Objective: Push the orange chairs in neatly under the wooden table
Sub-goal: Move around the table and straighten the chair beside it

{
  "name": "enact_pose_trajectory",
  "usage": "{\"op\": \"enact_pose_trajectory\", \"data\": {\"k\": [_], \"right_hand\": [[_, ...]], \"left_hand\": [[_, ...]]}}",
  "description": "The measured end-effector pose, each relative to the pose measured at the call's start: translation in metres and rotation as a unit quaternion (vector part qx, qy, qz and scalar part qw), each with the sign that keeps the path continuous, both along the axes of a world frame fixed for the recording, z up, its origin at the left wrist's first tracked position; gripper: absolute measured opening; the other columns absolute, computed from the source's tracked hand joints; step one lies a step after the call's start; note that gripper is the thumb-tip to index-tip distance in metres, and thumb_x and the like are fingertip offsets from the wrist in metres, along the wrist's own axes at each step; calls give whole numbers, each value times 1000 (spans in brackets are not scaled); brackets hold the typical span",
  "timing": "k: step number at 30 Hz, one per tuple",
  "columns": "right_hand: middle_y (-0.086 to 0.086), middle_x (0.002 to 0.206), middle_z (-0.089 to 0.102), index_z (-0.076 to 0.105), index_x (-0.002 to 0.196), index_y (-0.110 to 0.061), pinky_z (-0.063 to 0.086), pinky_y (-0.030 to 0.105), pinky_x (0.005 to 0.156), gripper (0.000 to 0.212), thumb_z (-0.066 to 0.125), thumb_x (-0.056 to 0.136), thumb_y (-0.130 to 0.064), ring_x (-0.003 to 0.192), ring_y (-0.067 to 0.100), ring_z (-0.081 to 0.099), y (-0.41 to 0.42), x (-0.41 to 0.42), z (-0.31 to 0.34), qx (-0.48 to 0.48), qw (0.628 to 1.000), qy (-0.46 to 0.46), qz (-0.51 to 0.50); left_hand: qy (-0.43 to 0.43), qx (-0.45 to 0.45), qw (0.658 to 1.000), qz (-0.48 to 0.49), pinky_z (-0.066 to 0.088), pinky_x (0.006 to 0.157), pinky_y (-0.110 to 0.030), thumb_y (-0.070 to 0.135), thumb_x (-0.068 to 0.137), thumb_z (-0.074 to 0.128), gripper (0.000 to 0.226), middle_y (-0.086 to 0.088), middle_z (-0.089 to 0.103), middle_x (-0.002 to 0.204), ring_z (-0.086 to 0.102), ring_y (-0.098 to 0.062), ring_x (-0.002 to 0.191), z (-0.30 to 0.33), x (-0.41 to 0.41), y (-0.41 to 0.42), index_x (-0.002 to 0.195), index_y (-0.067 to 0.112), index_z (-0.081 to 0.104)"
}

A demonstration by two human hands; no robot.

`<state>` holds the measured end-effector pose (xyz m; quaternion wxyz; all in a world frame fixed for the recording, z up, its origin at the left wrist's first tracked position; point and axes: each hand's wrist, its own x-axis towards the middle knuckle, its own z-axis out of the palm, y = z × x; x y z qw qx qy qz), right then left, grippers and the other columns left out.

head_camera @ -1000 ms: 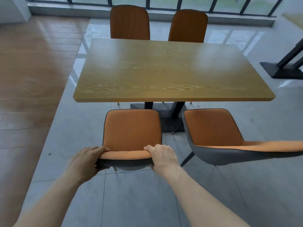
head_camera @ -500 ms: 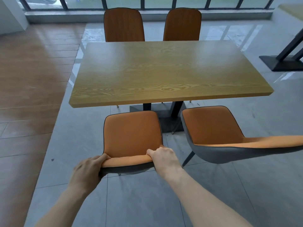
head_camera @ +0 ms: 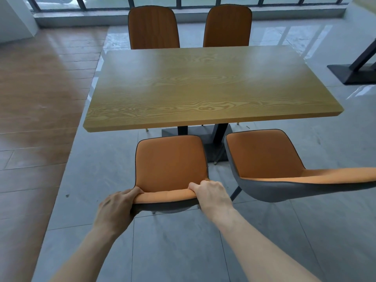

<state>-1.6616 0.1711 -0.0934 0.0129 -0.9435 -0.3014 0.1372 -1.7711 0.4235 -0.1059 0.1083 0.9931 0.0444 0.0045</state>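
The left hand (head_camera: 116,208) is wrapped over the left corner of the near-left orange chair's (head_camera: 171,165) backrest, its fingers (head_camera: 130,193) curled tight on the padded rim. The right hand (head_camera: 212,195) clamps the right corner the same way. That chair's seat sits short of the wooden worktop (head_camera: 203,88). Just beside it, the near-right chair (head_camera: 264,155) stands angled. Two far chairs (head_camera: 153,27) are tucked in opposite.

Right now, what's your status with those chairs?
Left hand and right hand both gripping near chair backrest. Seat short of table. Second chair beside it, angled.
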Motion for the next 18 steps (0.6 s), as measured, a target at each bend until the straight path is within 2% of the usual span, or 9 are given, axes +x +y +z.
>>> {"op": "enact_pose_trajectory", "data": {"k": [5, 9, 14, 18], "right_hand": [[4, 77, 57, 57, 107, -23, 51, 39, 71, 34, 58, 87, 4, 70, 30, 61, -1, 7, 1, 16, 1000, -13, 9], [2, 74, 59, 59, 102, -25, 51, 39, 70, 35, 66, 81, 2, 66, 27, 59, 2, -4, -2, -4, 1000, -12, -2], [5, 83, 60, 58, 111, -25, 51, 40, 74, 34, 62, 88, -2, 75, 29, 60, -2, -2, 0, 12, 1000, -18, -2], [5, 83, 58, 57, 111, -25, 48, 39, 74, 33, 61, 88, -1, 77, 29, 59, -6, -1, 2, 13, 1000, -3, -2]], "left_hand": [[3, 3, 1000, 6, 43, 49, -31, 24, 70, 79, 35, 12, 63, 75, 57, -21, 62, 0, 6, 2, 96, 36, 58], [1, 1, 1000, 14, 39, 50, -29, 20, 67, 80, 38, 12, 64, 75, 57, -21, 62, -1, 0, 0, 94, 35, 58], [-4, 12, 1000, 22, 33, 49, -28, 20, 67, 82, 35, 11, 66, 76, 57, -21, 62, 0, 1, -3, 92, 32, 60], [4, 19, 999, 28, 32, 49, -28, 21, 66, 83, 35, 11, 66, 75, 57, -22, 61, 1, -1, -10, 91, 32, 60]]}}
